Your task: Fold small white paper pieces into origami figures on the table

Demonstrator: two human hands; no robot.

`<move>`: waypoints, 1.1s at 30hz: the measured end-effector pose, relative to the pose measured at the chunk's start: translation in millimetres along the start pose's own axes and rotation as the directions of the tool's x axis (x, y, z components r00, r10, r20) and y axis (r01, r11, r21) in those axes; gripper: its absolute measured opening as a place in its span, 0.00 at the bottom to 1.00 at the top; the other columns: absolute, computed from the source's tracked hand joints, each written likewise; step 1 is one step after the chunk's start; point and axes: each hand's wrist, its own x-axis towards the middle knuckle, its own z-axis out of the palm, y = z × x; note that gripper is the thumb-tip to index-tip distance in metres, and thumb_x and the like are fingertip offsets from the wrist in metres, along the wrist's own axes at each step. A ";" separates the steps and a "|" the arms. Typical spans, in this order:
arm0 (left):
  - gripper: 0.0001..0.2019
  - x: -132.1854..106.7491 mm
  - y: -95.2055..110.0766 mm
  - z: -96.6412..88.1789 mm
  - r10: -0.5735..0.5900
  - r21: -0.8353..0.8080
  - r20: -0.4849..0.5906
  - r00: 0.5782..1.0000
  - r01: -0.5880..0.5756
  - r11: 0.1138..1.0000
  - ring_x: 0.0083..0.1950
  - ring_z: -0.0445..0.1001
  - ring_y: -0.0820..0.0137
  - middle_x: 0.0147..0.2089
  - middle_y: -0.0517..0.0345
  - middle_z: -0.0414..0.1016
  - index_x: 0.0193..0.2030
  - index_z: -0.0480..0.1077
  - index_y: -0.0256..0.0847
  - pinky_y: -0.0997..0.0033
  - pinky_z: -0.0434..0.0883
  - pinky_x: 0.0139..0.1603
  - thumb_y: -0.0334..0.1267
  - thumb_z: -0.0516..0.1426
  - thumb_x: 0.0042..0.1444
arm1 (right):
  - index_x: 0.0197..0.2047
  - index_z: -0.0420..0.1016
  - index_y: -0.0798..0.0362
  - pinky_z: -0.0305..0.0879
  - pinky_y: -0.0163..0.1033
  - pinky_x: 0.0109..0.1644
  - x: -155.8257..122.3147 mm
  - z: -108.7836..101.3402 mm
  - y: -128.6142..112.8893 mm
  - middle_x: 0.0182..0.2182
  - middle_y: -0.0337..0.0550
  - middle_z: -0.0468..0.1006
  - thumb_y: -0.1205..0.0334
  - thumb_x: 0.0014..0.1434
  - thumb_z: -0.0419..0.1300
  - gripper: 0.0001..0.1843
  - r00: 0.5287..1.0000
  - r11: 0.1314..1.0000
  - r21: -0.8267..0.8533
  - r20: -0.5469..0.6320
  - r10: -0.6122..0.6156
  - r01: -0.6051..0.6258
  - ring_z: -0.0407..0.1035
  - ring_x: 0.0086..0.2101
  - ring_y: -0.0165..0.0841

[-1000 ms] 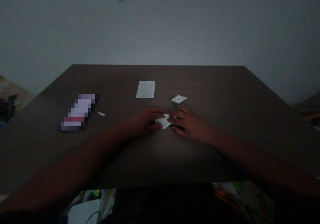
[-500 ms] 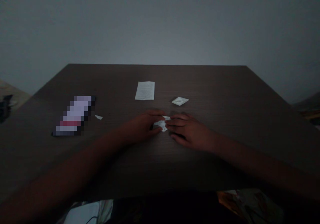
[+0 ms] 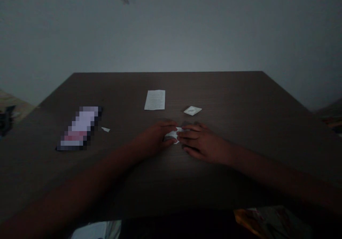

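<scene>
Dim light, dark brown wood-grain counter (image 3: 240,100). At its near edge, coloured papers (image 3: 267,221) and a pale sheet (image 3: 93,230) show below, too dark to read.

Both forearms reach in from the near corners and meet at mid-counter. Left hand (image 3: 156,137) and right hand (image 3: 204,144) lie low on the surface, facing each other, fingertips nearly touching. Between them a small crumpled white paper piece (image 3: 173,135) rests on the counter. Left fingers (image 3: 168,125) curl over and grip its left side; right fingers (image 3: 187,134) press on its right edge. Most of it is hidden.

Left of the hands, a tiny white paper scrap (image 3: 105,129), then a blurred-out pale oblong object (image 3: 79,128).

Farther back, a small folded white paper diamond (image 3: 192,110) just beyond the right hand. Beyond that, a white rectangular printed sheet (image 3: 155,99), flat. Grey wall (image 3: 171,29) behind.
</scene>
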 end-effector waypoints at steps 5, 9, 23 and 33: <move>0.16 1.0 -3.7 4.2 0.018 -0.015 0.008 1.000 -0.018 1.000 0.79 0.77 0.53 0.78 0.45 0.79 0.68 0.81 0.44 0.44 0.71 0.84 0.37 0.64 0.77 | 0.74 0.82 0.47 0.68 0.63 0.73 -2.0 2.2 4.9 0.68 0.51 0.86 0.60 0.81 0.61 0.22 0.999 0.999 0.013 -0.016 -0.033 0.033 0.69 0.74 0.53; 0.17 1.6 -9.0 9.7 0.010 -0.005 -0.040 0.999 -0.010 1.000 0.79 0.78 0.52 0.77 0.48 0.80 0.68 0.81 0.46 0.45 0.72 0.84 0.40 0.66 0.75 | 0.75 0.81 0.49 0.69 0.62 0.72 -3.5 1.4 5.7 0.69 0.53 0.85 0.60 0.82 0.60 0.23 0.998 0.998 0.012 -0.019 -0.056 0.056 0.70 0.74 0.53; 0.26 -3.2 -1.4 5.6 -0.039 -0.046 -0.024 0.999 0.038 0.998 0.80 0.76 0.48 0.78 0.42 0.78 0.68 0.81 0.44 0.41 0.71 0.84 0.41 0.75 0.65 | 0.73 0.82 0.52 0.75 0.63 0.73 -7.9 4.9 4.6 0.69 0.55 0.86 0.62 0.80 0.61 0.23 0.991 0.998 0.059 -0.135 -0.018 0.026 0.74 0.72 0.52; 0.12 1.8 0.7 -2.2 -0.013 -0.078 -0.032 0.999 0.011 0.997 0.74 0.81 0.55 0.71 0.51 0.85 0.61 0.84 0.45 0.49 0.75 0.82 0.35 0.59 0.79 | 0.69 0.86 0.54 0.76 0.62 0.73 -6.3 1.6 1.7 0.68 0.57 0.86 0.61 0.81 0.62 0.19 0.988 0.998 0.051 -0.154 -0.025 0.033 0.76 0.69 0.51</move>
